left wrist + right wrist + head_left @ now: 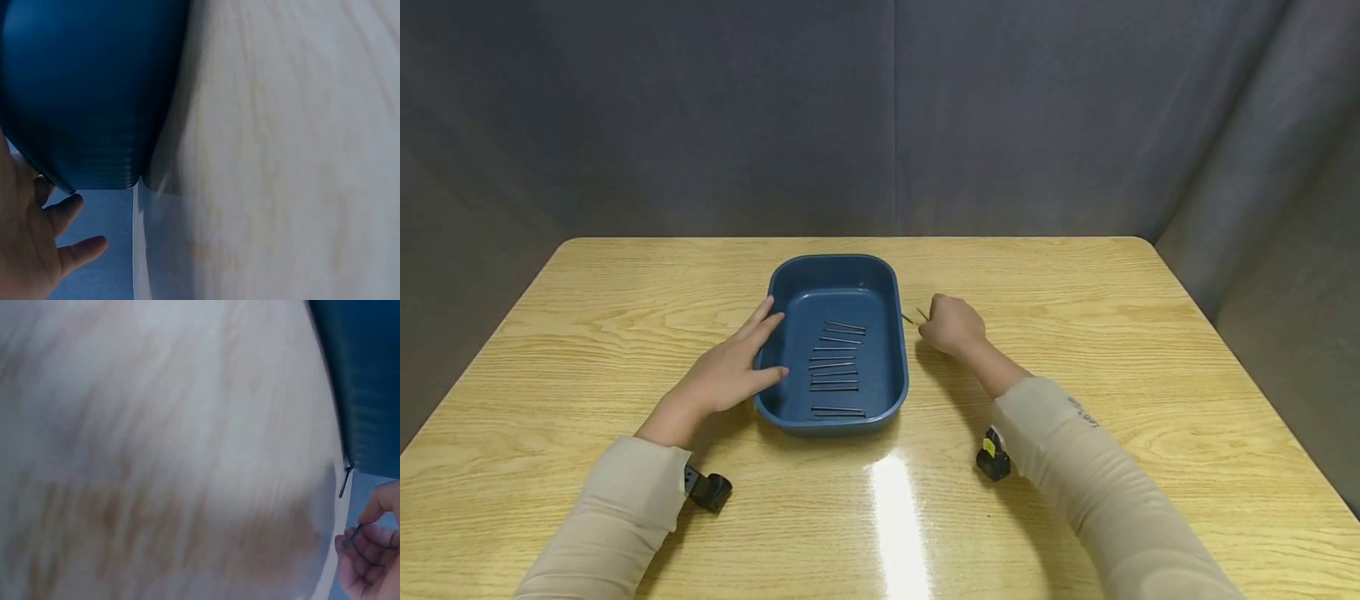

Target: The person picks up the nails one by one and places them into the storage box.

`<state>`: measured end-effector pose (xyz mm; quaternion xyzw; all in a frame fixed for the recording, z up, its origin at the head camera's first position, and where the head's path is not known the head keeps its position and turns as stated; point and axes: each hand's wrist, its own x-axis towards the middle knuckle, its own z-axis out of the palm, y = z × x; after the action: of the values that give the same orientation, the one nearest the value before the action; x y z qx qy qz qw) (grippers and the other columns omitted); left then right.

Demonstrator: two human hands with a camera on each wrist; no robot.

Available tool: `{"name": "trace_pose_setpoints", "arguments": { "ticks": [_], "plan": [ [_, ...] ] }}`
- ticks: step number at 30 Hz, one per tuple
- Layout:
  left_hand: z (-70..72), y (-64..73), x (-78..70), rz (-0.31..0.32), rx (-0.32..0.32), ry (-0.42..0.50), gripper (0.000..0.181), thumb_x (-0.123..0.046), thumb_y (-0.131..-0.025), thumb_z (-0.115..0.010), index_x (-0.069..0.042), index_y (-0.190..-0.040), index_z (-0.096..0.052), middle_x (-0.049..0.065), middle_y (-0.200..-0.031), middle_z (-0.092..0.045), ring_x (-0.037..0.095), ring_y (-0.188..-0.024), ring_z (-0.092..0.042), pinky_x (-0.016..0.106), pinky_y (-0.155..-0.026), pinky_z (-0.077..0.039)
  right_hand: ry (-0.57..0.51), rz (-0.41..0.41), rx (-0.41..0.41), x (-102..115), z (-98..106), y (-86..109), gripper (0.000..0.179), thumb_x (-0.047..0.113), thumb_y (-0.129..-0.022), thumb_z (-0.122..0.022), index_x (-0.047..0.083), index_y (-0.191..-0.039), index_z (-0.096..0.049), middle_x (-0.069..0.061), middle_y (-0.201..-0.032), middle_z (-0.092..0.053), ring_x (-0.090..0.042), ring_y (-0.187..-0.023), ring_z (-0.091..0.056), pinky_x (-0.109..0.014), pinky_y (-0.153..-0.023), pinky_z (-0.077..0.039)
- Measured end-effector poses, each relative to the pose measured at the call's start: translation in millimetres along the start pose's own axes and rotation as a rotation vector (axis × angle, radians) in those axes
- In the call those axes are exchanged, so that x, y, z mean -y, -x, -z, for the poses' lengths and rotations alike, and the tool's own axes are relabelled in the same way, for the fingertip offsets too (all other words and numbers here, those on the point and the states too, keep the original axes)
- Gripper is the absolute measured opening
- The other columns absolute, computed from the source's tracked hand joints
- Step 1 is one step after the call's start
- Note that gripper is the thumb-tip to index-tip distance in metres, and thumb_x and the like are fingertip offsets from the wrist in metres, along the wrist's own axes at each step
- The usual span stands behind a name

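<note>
Several thin metal nails (833,365) lie roughly parallel on the floor of a deep blue plastic tray (831,427). My left hand (724,375) rests at the tray's left rim, fingers spread and fairly straight, with the thumb over the inside. To the right of the tray, my right hand (953,325) pinches a nail (357,530) between thumb and fingers, low over the table. Another nail (907,318) is beside the tray's right wall; the right wrist view shows this second nail (345,482) close to the blue wall, apart from the fingers.
The tray stands on a light wood-grain table (1075,308) with rounded far corners. Grey curtains (880,117) hang behind and at both sides. Black wrist cameras (709,492) hang below each cuff. A bright light reflection lies in front of the tray.
</note>
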<state>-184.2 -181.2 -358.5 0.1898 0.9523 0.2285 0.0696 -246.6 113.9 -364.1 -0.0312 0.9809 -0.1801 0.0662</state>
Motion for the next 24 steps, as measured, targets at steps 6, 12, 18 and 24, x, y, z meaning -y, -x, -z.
{"name": "trace_pose_setpoints", "arguments": {
  "ticks": [6,12,18,24],
  "plan": [
    [0.5,-0.5,0.6,-0.007,0.002,0.003,0.072,-0.035,-0.081,-0.051,-0.014,-0.139,-0.015,-0.005,-0.144,0.006,0.034,-0.117,-0.035,0.050,-0.075,-0.040,-0.109,0.096,-0.095,3,5,2.3,0.011,0.010,-0.079,-0.049,0.001,-0.084,-0.054,-0.007,-0.075,-0.056,-0.015,-0.055,-0.045,-0.025,-0.046,-0.035],
    [0.5,0.3,1.2,-0.008,0.000,0.010,0.072,-0.035,-0.081,-0.051,-0.014,-0.139,-0.015,-0.005,-0.144,0.006,0.034,-0.118,-0.034,0.051,-0.077,-0.039,-0.205,0.140,-0.176,10,9,5.9,0.014,0.009,-0.079,-0.049,0.000,-0.089,-0.055,-0.009,-0.081,-0.058,-0.018,-0.063,-0.050,-0.030,-0.054,-0.040],
    [-0.6,0.9,2.5,-0.011,0.004,0.006,0.072,-0.035,-0.081,-0.051,-0.013,-0.139,-0.015,-0.005,-0.144,0.006,0.034,-0.118,-0.034,0.052,-0.077,-0.038,-0.240,0.203,-0.235,23,9,10.6,0.011,0.008,-0.079,-0.049,0.001,-0.084,-0.056,-0.008,-0.076,-0.056,-0.018,-0.063,-0.049,-0.029,-0.054,-0.039],
    [-0.2,2.1,3.5,-0.009,0.004,0.010,0.072,-0.035,-0.081,-0.051,-0.015,-0.140,-0.014,-0.007,-0.143,0.007,0.034,-0.116,-0.037,0.050,-0.074,-0.040,-0.266,0.293,-0.311,38,11,12.7,0.007,0.007,-0.078,-0.052,0.002,-0.081,-0.057,-0.006,-0.072,-0.055,-0.018,-0.062,-0.049,-0.029,-0.055,-0.039]
  ]
}}
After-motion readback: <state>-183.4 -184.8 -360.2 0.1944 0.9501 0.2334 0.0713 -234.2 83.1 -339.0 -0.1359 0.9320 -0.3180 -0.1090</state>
